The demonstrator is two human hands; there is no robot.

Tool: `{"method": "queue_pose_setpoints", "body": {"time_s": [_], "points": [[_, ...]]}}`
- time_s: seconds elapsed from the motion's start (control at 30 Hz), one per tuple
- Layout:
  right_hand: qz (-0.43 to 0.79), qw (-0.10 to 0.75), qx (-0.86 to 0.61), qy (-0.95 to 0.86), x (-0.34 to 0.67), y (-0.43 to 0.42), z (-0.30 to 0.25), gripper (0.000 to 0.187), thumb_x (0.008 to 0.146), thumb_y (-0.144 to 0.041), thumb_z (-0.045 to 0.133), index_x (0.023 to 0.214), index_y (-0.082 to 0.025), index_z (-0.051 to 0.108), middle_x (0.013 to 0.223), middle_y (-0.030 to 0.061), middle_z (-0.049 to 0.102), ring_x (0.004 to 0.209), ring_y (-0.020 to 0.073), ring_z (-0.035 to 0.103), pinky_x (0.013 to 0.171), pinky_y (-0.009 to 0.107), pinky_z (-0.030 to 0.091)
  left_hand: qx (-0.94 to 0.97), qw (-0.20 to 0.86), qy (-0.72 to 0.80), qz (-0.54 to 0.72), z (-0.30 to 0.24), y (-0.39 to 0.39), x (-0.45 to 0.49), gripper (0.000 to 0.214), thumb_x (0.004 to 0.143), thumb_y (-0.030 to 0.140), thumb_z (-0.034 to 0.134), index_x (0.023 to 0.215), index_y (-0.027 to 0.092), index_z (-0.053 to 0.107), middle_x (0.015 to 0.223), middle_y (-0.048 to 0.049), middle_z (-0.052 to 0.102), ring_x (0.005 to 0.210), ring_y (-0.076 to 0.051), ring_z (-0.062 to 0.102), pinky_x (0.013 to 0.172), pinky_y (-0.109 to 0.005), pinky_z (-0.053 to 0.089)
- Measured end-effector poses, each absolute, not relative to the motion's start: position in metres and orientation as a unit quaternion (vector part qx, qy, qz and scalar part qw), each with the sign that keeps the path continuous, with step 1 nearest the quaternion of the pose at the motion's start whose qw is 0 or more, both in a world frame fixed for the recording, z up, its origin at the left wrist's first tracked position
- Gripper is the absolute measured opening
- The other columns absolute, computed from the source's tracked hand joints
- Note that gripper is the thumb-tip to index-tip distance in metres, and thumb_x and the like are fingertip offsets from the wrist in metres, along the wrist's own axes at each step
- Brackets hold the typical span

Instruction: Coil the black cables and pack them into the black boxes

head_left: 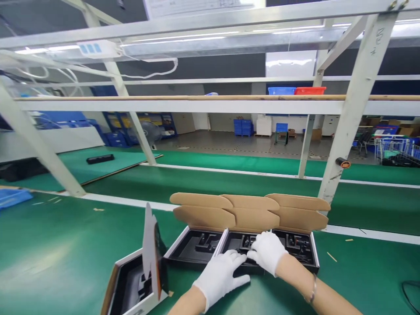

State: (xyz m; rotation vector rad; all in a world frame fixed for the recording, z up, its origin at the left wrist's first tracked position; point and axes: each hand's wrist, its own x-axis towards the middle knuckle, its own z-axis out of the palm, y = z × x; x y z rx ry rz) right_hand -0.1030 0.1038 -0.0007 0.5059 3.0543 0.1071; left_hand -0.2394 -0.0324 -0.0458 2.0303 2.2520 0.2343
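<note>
Three open cardboard boxes with black inner trays stand side by side on the green bench: a left box (193, 246), a middle box (239, 239) and a right box (300, 247), their brown lids (251, 212) folded back. Both my hands wear white gloves. My left hand (220, 276) rests on the front edge of the middle box, fingers stretched forward. My right hand (267, 251) lies over the middle tray, fingers curled down onto the black parts inside; whether it holds anything is hidden.
A fourth open box (129, 284) with an upright lid (149, 249) sits at the near left. White frame posts (352, 109) rise behind the boxes. A green conveyor belt (229, 183) runs beyond. A black cable (411, 293) lies at the right edge.
</note>
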Motion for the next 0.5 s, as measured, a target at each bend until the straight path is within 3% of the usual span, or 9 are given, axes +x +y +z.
{"method": "queue_pose_setpoints", "body": {"time_s": [0.1,0.2,0.3,0.5], "points": [[0.017,-0.068,0.236,0.969,-0.058,0.110,-0.014,0.038,0.094,-0.050,0.051,0.108,-0.019,0.068,0.105,0.0117,0.070,0.099,0.0287,0.064,0.083,0.040,0.049,0.653,0.045,0.752,0.075,-0.051,-0.029,-0.242,0.039,0.085,0.041,0.059,0.121,0.026,0.065,0.114,-0.0099,0.071,0.109,-0.032,0.063,0.092,-0.046,0.051],[0.030,-0.035,0.298,0.954,-0.006,0.116,-0.044,0.026,0.088,-0.036,0.063,0.108,-0.020,0.067,0.101,0.0102,0.070,0.093,0.0295,0.065,0.075,0.038,0.050,0.649,0.043,0.757,0.068,-0.046,-0.023,-0.245,0.036,0.083,0.038,0.061,0.116,0.027,0.068,0.112,-0.0091,0.072,0.107,-0.033,0.064,0.086,-0.046,0.053],[0.060,-0.021,0.352,0.934,0.047,0.125,-0.073,0.020,0.090,-0.017,0.055,0.104,-0.023,0.067,0.095,0.0072,0.071,0.088,0.0275,0.067,0.070,0.036,0.050,0.638,0.044,0.767,0.062,-0.039,-0.020,-0.243,0.038,0.083,0.039,0.059,0.117,0.027,0.068,0.115,-0.0089,0.071,0.107,-0.032,0.064,0.090,-0.047,0.051],[0.056,-0.049,0.495,0.866,0.141,0.181,-0.081,0.028,0.094,-0.016,0.043,0.106,-0.021,0.068,0.096,0.0118,0.070,0.088,0.0274,0.068,0.069,0.034,0.050,0.616,0.058,0.784,0.040,-0.038,-0.020,-0.240,0.042,0.085,0.041,0.051,0.122,0.028,0.065,0.123,-0.0089,0.067,0.110,-0.031,0.064,0.089,-0.045,0.051]]}}
